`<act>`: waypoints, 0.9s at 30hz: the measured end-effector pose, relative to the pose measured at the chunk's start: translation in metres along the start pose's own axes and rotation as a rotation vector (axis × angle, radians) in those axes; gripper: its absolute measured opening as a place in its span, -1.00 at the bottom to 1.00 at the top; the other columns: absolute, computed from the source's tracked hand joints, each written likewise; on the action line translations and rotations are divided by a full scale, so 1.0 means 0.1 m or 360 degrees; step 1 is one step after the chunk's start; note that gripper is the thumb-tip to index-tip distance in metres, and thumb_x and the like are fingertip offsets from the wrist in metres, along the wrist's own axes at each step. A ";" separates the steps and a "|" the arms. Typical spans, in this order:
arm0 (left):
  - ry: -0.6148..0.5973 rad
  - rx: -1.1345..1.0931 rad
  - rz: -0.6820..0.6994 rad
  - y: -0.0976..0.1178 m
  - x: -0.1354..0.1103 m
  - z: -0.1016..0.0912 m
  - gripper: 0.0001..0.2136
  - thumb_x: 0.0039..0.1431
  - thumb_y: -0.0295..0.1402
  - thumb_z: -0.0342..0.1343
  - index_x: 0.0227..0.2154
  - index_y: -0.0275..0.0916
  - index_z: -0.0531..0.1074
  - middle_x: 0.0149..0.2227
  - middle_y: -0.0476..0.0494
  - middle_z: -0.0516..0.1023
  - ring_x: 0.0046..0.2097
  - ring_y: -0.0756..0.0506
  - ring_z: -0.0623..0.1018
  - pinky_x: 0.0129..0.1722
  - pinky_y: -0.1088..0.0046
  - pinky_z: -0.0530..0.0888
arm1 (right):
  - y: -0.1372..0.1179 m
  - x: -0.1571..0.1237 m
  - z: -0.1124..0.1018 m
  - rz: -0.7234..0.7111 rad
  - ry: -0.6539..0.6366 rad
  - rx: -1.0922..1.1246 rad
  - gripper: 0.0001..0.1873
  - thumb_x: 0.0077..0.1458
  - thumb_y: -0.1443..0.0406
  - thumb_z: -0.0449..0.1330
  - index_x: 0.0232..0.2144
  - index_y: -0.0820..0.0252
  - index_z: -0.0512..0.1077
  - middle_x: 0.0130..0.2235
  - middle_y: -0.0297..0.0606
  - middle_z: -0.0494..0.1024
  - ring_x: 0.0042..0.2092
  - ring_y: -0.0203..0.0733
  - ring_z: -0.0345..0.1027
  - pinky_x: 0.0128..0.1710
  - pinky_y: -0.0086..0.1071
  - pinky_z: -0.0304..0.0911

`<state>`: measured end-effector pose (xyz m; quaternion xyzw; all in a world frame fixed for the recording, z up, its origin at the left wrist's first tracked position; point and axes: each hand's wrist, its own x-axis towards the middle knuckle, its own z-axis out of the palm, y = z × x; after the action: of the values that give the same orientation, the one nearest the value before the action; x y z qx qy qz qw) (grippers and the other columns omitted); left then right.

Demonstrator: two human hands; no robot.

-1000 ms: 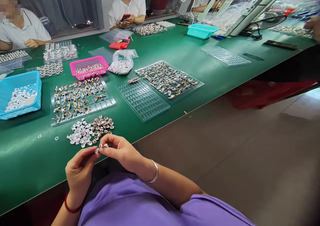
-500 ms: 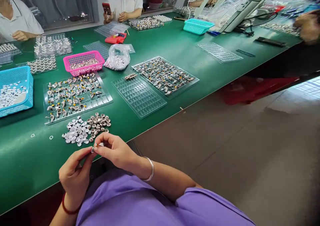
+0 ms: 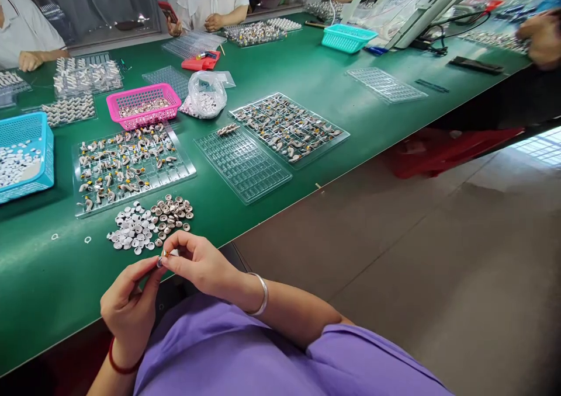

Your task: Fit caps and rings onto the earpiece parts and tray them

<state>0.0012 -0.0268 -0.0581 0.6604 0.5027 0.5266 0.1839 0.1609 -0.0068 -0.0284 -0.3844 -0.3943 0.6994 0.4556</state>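
Two small parts are held fingertip to fingertip at the near edge of the green tabletop (image 3: pixel 307 92). By the left hand (image 3: pixel 129 305), a small round greyish part (image 3: pixel 160 262) is pinched between thumb and finger; by the right hand (image 3: pixel 201 266), a small white piece with an orange spot (image 3: pixel 174 253) is gripped likewise. Whether the two are joined cannot be told, as they are mostly covered by fingers. Fingertips seem to be used because the pieces are so tiny, and each can be steadied against the other.

Just beyond the hands, a loose pile of white round caps (image 3: pixel 132 228) lies beside a pile of brown cup-shaped discs (image 3: pixel 173 210), apparently sorted by colour and kept within easy reach. Behind them, pale curved pieces with orange tips are laid out on a transparent plastic tray (image 3: pixel 180 173), probably so that they can be picked singly. To its right, a cluster of pale pieces (image 3: pixel 228 129) is set at the far end of a transparent gridded tray (image 3: pixel 249 174). Farther out, loose parts are contained by a bright pink perforated basket (image 3: pixel 140 118), presumably against scattering.
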 end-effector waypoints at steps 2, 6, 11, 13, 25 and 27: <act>0.0009 -0.0010 -0.0004 0.00 0.00 0.00 -0.85 0.05 -0.42 0.33 -0.29 -0.10 0.64 -0.37 0.01 0.69 -0.42 -0.02 0.61 -0.43 0.51 0.51 | 0.00 0.00 0.00 -0.0005 -0.0002 -0.0016 -0.57 -0.14 0.08 0.42 -0.41 0.19 0.33 -0.48 -0.47 0.29 -0.44 -0.39 0.14 -0.47 -0.47 0.08; 0.0013 -0.0057 0.0006 0.00 0.00 -0.01 -0.82 0.03 -0.47 0.34 -0.29 -0.08 0.64 -0.36 0.02 0.69 -0.40 -0.02 0.62 -0.40 0.52 0.52 | 0.00 0.00 0.00 -0.0023 -0.0008 -0.0045 -0.57 -0.11 0.06 0.40 -0.40 0.19 0.32 -0.46 -0.46 0.31 -0.44 -0.39 0.13 -0.47 -0.46 0.08; 0.0013 -0.0181 0.0006 0.00 0.00 0.01 -0.77 0.03 -0.53 0.33 -0.28 -0.06 0.64 -0.33 0.03 0.69 -0.34 -0.02 0.63 -0.35 0.51 0.55 | 0.01 -0.02 0.00 -0.0072 -0.0026 -0.0060 -0.58 -0.09 0.06 0.39 -0.39 0.19 0.32 -0.46 -0.45 0.30 -0.46 -0.39 0.10 -0.49 -0.46 0.05; 0.0014 -0.0239 0.0001 0.00 0.00 0.01 -0.76 0.04 -0.55 0.32 -0.28 -0.05 0.64 -0.32 0.03 0.69 -0.32 -0.02 0.63 -0.32 0.51 0.56 | 0.03 -0.02 0.01 -0.0068 -0.0027 0.0009 -0.56 -0.12 0.07 0.42 -0.38 0.19 0.32 -0.44 -0.45 0.31 -0.45 -0.39 0.11 -0.48 -0.46 0.05; -0.0008 -0.0452 -0.0154 0.00 -0.01 -0.04 -0.83 -0.03 -0.52 0.36 -0.41 -0.09 0.66 -0.37 -0.03 0.69 -0.38 -0.06 0.64 -0.40 0.47 0.61 | 0.07 -0.05 0.05 -0.0013 -0.0106 0.0209 -0.52 -0.16 0.00 0.43 -0.42 0.20 0.35 -0.51 -0.50 0.27 -0.47 -0.42 0.04 -0.46 -0.45 0.00; -0.0013 -0.0502 -0.0235 0.00 -0.03 -0.03 -0.87 -0.04 -0.47 0.37 -0.41 -0.10 0.66 -0.37 -0.03 0.69 -0.37 -0.07 0.65 -0.38 0.46 0.62 | 0.08 -0.05 0.03 0.0000 -0.0098 0.0200 -0.52 -0.16 0.00 0.44 -0.42 0.20 0.36 -0.48 -0.48 0.30 -0.45 -0.41 0.08 -0.43 -0.45 0.05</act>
<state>-0.0012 -0.0303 -0.0586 0.5866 0.4603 0.5814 0.3255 0.1568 -0.0148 -0.0338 -0.3334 -0.3634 0.7343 0.4664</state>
